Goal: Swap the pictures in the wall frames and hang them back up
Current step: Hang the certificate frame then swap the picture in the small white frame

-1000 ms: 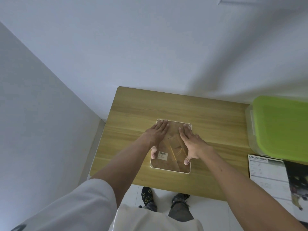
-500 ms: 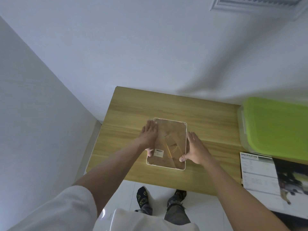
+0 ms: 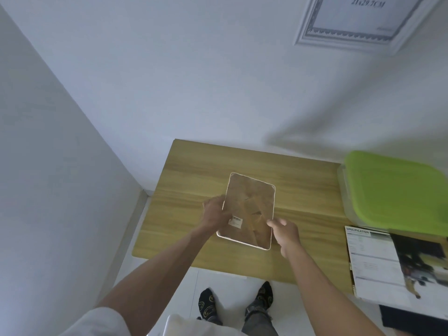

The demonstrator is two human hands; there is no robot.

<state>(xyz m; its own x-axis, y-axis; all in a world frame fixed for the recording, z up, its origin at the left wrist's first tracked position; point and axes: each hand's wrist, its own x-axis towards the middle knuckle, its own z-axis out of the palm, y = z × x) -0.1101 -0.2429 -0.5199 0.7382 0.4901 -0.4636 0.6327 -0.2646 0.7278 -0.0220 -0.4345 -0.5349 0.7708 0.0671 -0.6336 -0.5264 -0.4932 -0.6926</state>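
Observation:
A small white-rimmed picture frame (image 3: 249,209) shows its brown backing board with a barcode sticker. It is tilted, raised off the wooden table (image 3: 194,170). My left hand (image 3: 214,212) grips its left edge. My right hand (image 3: 283,232) holds its lower right edge, thumb on the backing. A larger white ornate frame (image 3: 358,20) hangs on the wall at the upper right, holding a sheet printed with a size.
A clear bin with a green lid (image 3: 397,190) stands on the table's right side. A printed specification sheet with a photo (image 3: 388,265) lies at the front right. A wall corner closes the left side. My feet stand below the table's front edge.
Both hands went from pressing flat on the frame's back to gripping its side edges. The frame rose off the table and tilted. My head lifted, bringing the wall frame into view.

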